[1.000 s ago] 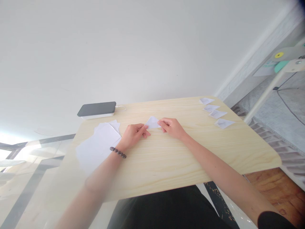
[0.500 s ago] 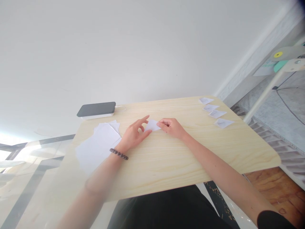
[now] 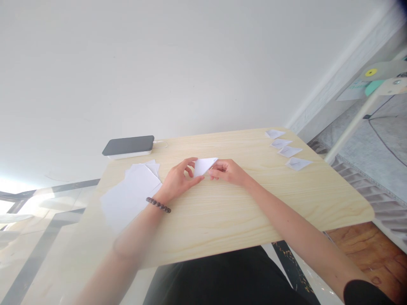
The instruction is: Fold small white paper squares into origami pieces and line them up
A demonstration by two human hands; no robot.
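A small folded piece of white paper (image 3: 204, 166), roughly a pointed triangle, is between my hands above the middle of the table. My left hand (image 3: 182, 175) grips its left side, thumb at the lower edge and index finger at the upper corner. On the right, my right hand (image 3: 226, 171) has its fingers curled at the paper's right edge, some of them behind it. Off to the left lies a stack of white paper sheets (image 3: 132, 192), partly under my left forearm. Several folded white paper pieces (image 3: 299, 164) sit in a row at the table's right side.
A dark-topped phone-like device (image 3: 129, 145) on a white base, with a white cable, stands at the back left of the wooden table (image 3: 222, 224). Behind the table rises a plain wall (image 3: 190, 76). A pale metal pole (image 3: 356, 123) is at the right.
The folded paper has been turned and lifted, so its point now faces up and right. My left index finger has closed onto its upper corner. My right fingers have shifted slightly behind its edge.
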